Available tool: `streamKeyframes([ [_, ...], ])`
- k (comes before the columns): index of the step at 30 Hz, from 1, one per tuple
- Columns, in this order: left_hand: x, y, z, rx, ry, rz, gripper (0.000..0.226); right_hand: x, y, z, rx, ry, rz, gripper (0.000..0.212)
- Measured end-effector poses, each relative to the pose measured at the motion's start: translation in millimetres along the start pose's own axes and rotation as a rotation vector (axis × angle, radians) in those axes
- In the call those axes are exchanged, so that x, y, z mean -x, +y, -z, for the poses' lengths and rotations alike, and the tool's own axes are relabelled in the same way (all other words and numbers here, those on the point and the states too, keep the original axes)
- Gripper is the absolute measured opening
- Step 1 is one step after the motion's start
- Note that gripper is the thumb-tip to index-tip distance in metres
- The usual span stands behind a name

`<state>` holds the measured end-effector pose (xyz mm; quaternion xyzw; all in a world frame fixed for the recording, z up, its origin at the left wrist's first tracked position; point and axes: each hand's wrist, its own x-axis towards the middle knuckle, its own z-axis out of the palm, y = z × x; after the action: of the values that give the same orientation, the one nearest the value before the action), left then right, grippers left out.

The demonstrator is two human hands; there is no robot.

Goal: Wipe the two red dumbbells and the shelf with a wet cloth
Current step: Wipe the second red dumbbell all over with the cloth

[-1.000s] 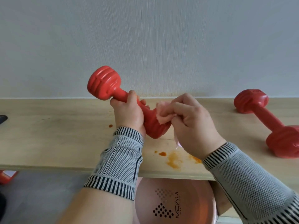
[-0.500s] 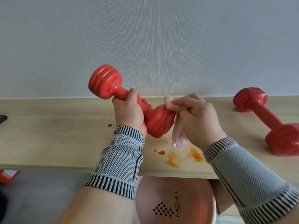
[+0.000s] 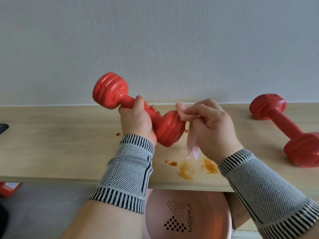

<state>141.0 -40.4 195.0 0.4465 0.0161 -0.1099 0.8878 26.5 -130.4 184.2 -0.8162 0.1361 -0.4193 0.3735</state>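
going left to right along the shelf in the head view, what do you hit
dark object at the shelf's left edge → raised dumbbell gripped by the left hand → pink cloth held by the right hand → second dumbbell lying on the shelf

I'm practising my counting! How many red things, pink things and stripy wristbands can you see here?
Red dumbbells: 2 – one held by the left hand at its handle, one lying on the shelf.
Pink things: 2 – cloth in the right hand, basin under the shelf.
Stripy wristbands: 2 – left, right.
Total: 6.
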Motion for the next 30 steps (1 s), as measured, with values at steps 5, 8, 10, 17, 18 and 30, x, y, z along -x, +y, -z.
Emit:
streamKeyframes([
  [5, -6.7, -1.2, 3.8, -0.051, 0.063, 0.01, 0.035, 14.6, -6.4, -9.6, 0.139, -0.071, 0.316, 0.025],
  [8, -6.8, -1.0, 3.2, 0.0, 0.065, 0.054, 0.038, 8.6, -1.5, -8.7, 0.072, -0.037, 0.206, 0.029],
  [10, -4.6, -2.5, 0.8, -0.009, 0.059, 0.06, 0.037, 3.1, 3.2, -7.7, -0.007, -0.004, 0.017, 0.034],
  [17, -6.7, -3.2, 3.6, -0.093, 0.073, 0.058, 0.04, 10.8, -10.4, -14.8, 0.17, -0.086, 0.346, 0.034],
  [18, -6.0, -2.7, 3.2, -0.08, 0.064, 0.054, 0.039, 7.2, -7.6, -13.6, 0.147, -0.083, 0.298, 0.035],
  [30, -9.7, 11.6, -0.9, 0.246, 0.193, 0.27, 0.011, 16.5, -15.5, -12.6, 0.075, -0.16, 0.281, 0.039],
])
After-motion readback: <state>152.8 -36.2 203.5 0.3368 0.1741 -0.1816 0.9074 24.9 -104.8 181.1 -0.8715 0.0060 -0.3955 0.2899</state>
